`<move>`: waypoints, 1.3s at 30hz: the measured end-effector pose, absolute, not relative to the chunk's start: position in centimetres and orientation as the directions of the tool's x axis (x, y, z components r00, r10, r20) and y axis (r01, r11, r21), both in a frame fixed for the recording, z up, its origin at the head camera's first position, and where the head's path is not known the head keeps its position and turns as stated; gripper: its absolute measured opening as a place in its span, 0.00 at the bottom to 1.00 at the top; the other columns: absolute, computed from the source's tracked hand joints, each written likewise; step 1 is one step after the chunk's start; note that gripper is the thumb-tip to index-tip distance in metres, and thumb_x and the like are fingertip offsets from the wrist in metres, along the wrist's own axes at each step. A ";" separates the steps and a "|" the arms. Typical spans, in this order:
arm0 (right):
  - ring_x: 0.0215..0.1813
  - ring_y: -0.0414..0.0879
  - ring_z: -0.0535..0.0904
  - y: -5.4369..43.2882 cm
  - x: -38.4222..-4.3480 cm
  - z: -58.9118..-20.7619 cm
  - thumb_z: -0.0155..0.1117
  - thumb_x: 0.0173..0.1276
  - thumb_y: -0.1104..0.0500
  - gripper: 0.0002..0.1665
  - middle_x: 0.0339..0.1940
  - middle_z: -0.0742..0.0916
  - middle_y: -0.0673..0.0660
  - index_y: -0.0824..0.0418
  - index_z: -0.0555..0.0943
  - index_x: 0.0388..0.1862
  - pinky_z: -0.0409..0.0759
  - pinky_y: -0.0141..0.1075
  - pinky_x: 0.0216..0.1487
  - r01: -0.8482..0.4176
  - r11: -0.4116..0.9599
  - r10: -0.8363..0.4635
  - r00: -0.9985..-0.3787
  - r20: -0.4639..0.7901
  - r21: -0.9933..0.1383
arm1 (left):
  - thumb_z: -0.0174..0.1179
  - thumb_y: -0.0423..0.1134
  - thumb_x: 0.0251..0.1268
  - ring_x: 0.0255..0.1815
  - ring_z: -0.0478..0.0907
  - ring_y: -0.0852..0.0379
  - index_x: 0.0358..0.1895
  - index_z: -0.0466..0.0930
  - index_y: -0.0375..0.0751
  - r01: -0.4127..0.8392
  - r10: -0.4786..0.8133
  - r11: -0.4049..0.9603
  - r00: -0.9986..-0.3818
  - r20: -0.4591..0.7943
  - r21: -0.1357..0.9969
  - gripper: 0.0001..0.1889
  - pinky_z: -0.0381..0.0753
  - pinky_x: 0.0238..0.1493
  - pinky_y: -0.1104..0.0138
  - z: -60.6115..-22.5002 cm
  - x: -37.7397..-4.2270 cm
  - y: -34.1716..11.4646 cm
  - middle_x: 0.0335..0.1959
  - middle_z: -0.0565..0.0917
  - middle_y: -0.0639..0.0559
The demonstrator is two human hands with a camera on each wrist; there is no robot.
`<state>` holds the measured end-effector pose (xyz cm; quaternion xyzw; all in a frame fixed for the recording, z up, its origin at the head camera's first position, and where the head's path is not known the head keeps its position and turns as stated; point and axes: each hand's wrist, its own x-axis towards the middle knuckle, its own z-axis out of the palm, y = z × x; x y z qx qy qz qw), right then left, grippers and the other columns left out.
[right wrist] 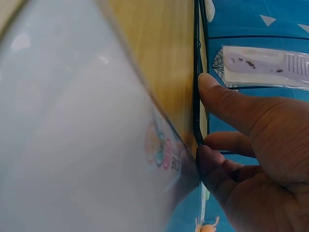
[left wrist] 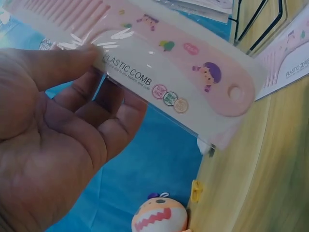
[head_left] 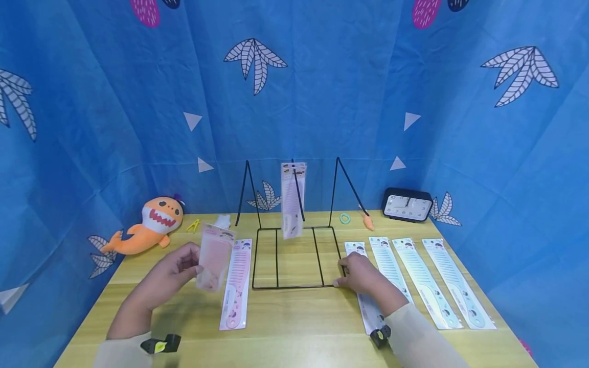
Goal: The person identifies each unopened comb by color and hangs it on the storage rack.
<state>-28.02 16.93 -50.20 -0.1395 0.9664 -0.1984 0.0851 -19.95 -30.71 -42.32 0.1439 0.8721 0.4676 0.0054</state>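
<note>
My left hand (head_left: 177, 268) pinches a packaged pink plastic comb (left wrist: 174, 58) between thumb and fingers, raised over the left of the table. A second packaged pink comb (head_left: 238, 286) lies flat just to its right. In the middle stands a black wire display rack (head_left: 294, 287) with packaged purple combs (head_left: 292, 204) hanging from its central arm. At the rack's front right corner, my right hand (head_left: 363, 276) grips the base wire with thumb and fingertips. Beneath the right forearm lies a packaged blue comb (head_left: 368, 312), partly hidden.
More packaged blue combs (head_left: 425, 281) lie in a row on the right. A black alarm clock (head_left: 407, 204) stands at the back right, near a teal ring (head_left: 344, 218) and a small orange item (head_left: 368, 222). An orange shark plush (head_left: 149, 227) and yellow clip (head_left: 193, 226) sit back left.
</note>
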 end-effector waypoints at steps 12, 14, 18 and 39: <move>0.66 0.64 0.83 16.9 -28.0 -50.4 0.85 0.65 0.51 0.36 0.60 0.87 0.70 0.70 0.86 0.66 0.81 0.60 0.74 -0.240 0.879 -0.306 -0.947 -0.100 -0.412 | 0.57 0.25 0.81 0.52 0.83 0.54 0.52 0.79 0.43 0.292 0.322 0.509 -0.937 0.135 0.809 0.08 0.86 0.54 0.71 -42.4 -20.1 -29.4 0.50 0.85 0.48; 0.66 0.63 0.83 17.0 -28.0 -50.4 0.85 0.65 0.51 0.36 0.60 0.87 0.70 0.70 0.86 0.66 0.81 0.60 0.73 -0.240 0.881 -0.305 -0.947 -0.101 -0.408 | 0.57 0.26 0.82 0.52 0.82 0.53 0.52 0.78 0.43 0.290 0.311 0.519 -0.940 0.139 0.804 0.08 0.86 0.53 0.71 -42.2 -20.1 -29.2 0.49 0.85 0.48; 0.65 0.63 0.83 17.1 -28.1 -50.6 0.85 0.65 0.51 0.36 0.60 0.87 0.70 0.70 0.86 0.66 0.82 0.60 0.73 -0.244 0.881 -0.308 -0.946 -0.099 -0.405 | 0.57 0.25 0.81 0.55 0.83 0.52 0.52 0.79 0.43 0.276 0.276 0.547 -0.951 0.140 0.790 0.09 0.86 0.56 0.72 -42.0 -20.2 -28.8 0.49 0.86 0.50; 0.62 0.60 0.84 17.0 -28.0 -50.5 0.85 0.65 0.51 0.35 0.58 0.87 0.68 0.68 0.87 0.64 0.83 0.59 0.71 -0.245 0.883 -0.306 -0.947 -0.097 -0.400 | 0.59 0.33 0.84 0.51 0.85 0.49 0.62 0.75 0.43 0.062 0.026 0.568 -0.998 0.058 0.821 0.11 0.93 0.53 0.61 -42.1 -21.9 -25.2 0.56 0.86 0.43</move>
